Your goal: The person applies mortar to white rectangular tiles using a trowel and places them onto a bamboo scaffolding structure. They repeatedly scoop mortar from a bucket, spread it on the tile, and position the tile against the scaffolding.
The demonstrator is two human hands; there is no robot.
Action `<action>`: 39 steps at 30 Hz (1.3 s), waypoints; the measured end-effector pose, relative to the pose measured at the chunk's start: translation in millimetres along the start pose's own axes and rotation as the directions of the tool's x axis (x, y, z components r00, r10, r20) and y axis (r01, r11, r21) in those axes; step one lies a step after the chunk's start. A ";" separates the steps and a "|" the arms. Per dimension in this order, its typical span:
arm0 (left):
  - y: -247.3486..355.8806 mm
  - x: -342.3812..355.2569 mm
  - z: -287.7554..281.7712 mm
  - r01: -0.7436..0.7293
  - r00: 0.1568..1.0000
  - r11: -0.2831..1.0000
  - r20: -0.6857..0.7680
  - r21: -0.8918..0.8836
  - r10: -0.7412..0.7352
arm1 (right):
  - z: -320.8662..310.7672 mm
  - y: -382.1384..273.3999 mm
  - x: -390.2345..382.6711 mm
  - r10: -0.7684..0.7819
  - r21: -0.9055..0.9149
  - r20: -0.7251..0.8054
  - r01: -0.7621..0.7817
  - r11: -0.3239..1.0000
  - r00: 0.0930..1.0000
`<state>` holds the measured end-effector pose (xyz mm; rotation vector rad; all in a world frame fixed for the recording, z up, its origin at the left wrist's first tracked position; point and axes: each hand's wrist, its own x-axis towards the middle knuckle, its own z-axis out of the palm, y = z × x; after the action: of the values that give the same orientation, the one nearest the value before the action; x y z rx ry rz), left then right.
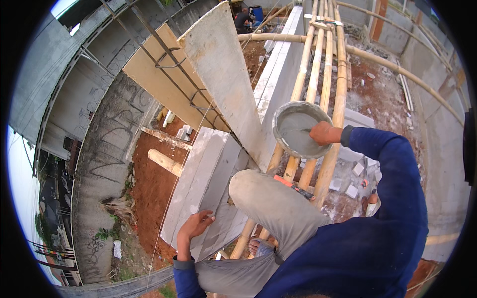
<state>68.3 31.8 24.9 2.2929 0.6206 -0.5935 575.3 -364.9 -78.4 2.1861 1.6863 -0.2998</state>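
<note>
My right hand reaches over the rim of a round bucket, with its fingers closed. Whatever it grips, if anything, I cannot make out. Wet grey mortar lies in the bucket, which stands on a row of bamboo poles. To the left, my left hand is open, its fingers loosely bent, at a wall of pale blocks. It holds nothing. Beside my bent knee, a tool with an orange part lies on the bamboo.
Upright steel rods rise between a tan board and a grey board ahead of me. A string line runs along the wall. Broken white blocks lie below at right. Another person is far off near a blue drum.
</note>
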 end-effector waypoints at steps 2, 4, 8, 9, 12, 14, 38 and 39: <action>11.4 -0.6 -4.4 0.038 0.999 0.999 0.023 0.007 -0.038 | -2.0 4.1 -3.4 -0.006 0.051 0.060 0.003 0.999 0.998; 15.1 0.8 -7.3 0.052 0.998 0.999 0.036 -0.005 -0.051 | -8.3 -3.4 -6.3 -0.002 0.110 0.111 -0.010 0.994 0.994; 6.5 3.6 -4.1 0.024 0.999 0.999 0.044 -0.022 -0.023 | 4.8 8.5 10.3 0.089 0.423 0.282 -0.207 0.882 0.955; 6.4 4.9 -5.9 0.018 0.999 1.000 0.045 -0.014 -0.018 | 4.2 15.1 9.9 0.106 0.468 0.295 -0.240 0.850 0.949; 2.9 5.3 -3.4 0.040 0.997 0.998 0.067 -0.047 -0.037 | -6.0 22.6 3.6 0.113 0.562 0.294 -0.267 0.783 0.949; 9.5 12.8 -3.0 0.037 0.996 0.999 0.076 -0.013 -0.036 | -4.0 40.2 -6.2 0.119 0.575 0.211 -0.222 0.788 0.970; 13.3 10.2 -9.2 0.016 1.000 0.999 0.027 -0.047 -0.014 | -2.6 -3.8 12.8 0.045 0.763 0.611 -0.603 0.231 0.790; 15.9 13.7 -10.7 0.011 0.999 0.999 0.033 -0.052 -0.010 | 8.3 0.9 12.0 0.015 0.753 0.652 -0.649 0.106 0.758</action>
<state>90.8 32.6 32.1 2.2283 0.6258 -0.6112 579.8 -357.8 -90.4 2.7415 0.4312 -2.1398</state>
